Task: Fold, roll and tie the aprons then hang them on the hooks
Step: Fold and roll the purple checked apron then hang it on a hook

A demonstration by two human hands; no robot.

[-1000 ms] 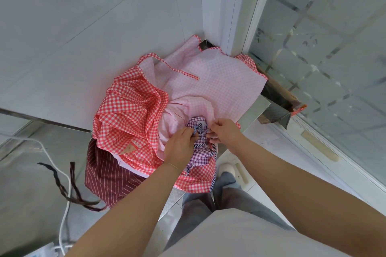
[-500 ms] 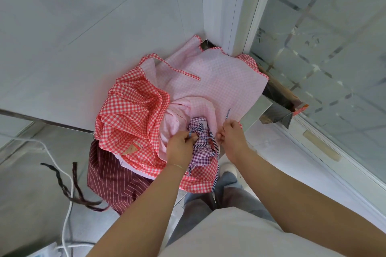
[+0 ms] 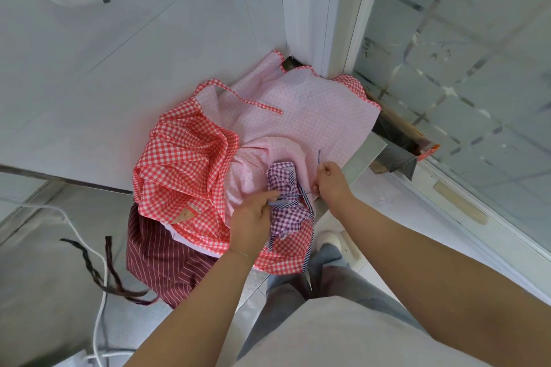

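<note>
A rolled purple gingham apron (image 3: 284, 199) lies on top of a spread red-and-pink gingham apron (image 3: 301, 116) on a small metal shelf. A thin striped tie string (image 3: 301, 194) crosses the roll's middle. My left hand (image 3: 253, 217) pinches one end of the string at the roll's left side. My right hand (image 3: 331, 183) pinches the other end at the right, and a loose tail of string sticks up above its fingers. A dark red striped apron (image 3: 161, 256) hangs below the shelf on the left, its ties dangling.
The metal shelf (image 3: 360, 161) sits in a corner between a tiled wall (image 3: 119, 83) and a frosted glass door (image 3: 477, 68). A white cable (image 3: 98, 307) runs down at the left. My legs and a white shoe (image 3: 328, 240) are below.
My hands have drawn apart, pulling the tie string tight across the purple roll. The right hand moved right and slightly up.
</note>
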